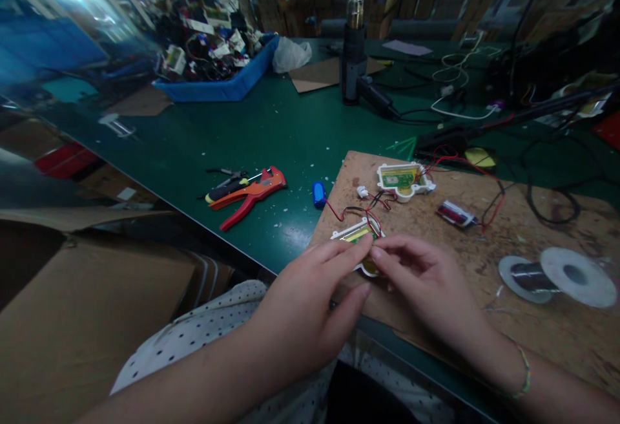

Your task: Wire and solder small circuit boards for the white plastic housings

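Observation:
A small white plastic housing [341, 234] with a green circuit board inside lies near the front left edge of the brown board, partly hidden beneath my fingers. My left hand [320, 282] grips it, index finger over the top and thumb at the near side. Pressed against its right side is my right hand [421, 275], thumb and fingertips pinched together; what they hold is hidden. Red and black wires run from the housing to a blue cylindrical battery [318, 195] on the green table. A second white housing [405, 180] with a circuit board sits farther back.
On the brown board [460, 288] lie a solder spool [557, 275] and a wired battery pack [456, 214]. Red wire strippers [256, 194] and a screwdriver [230, 188] rest at left. Behind stand a heat gun [353, 62] and a blue bin [217, 88] heaped with parts.

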`<action>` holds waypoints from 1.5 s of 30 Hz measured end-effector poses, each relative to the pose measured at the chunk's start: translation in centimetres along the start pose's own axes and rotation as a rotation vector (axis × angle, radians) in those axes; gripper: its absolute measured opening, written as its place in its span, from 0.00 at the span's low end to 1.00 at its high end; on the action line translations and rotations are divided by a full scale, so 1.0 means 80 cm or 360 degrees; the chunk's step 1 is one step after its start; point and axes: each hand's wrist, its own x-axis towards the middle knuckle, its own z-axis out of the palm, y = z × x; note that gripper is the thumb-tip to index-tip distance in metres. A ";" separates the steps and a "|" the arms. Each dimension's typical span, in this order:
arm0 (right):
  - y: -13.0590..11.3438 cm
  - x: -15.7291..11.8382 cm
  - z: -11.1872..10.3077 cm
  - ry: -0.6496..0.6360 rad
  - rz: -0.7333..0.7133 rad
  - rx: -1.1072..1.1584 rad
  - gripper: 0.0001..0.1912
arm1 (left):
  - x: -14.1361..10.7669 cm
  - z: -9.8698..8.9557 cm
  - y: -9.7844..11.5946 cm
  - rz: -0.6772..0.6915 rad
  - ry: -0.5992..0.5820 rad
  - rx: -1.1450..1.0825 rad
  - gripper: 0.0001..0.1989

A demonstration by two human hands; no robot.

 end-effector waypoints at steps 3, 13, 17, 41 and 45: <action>-0.002 -0.002 0.001 -0.0024 0.0013 -0.0057 0.14 | 0.002 -0.005 0.003 -0.0029 -0.0006 -0.0116 0.24; 0.000 -0.010 0.002 -0.0033 -0.0341 -0.0424 0.10 | 0.023 -0.013 -0.002 -0.0025 -0.0055 0.0260 0.11; 0.000 -0.010 0.001 -0.0061 -0.0402 -0.0465 0.09 | 0.026 -0.015 -0.002 0.0074 -0.0178 0.0391 0.11; 0.003 -0.008 -0.002 -0.0134 -0.0135 -0.0415 0.16 | 0.025 -0.078 -0.070 -0.0202 0.0045 0.0667 0.18; 0.004 -0.004 0.001 -0.0028 -0.0033 -0.0302 0.18 | 0.010 -0.138 -0.148 -0.0655 0.0193 0.0962 0.27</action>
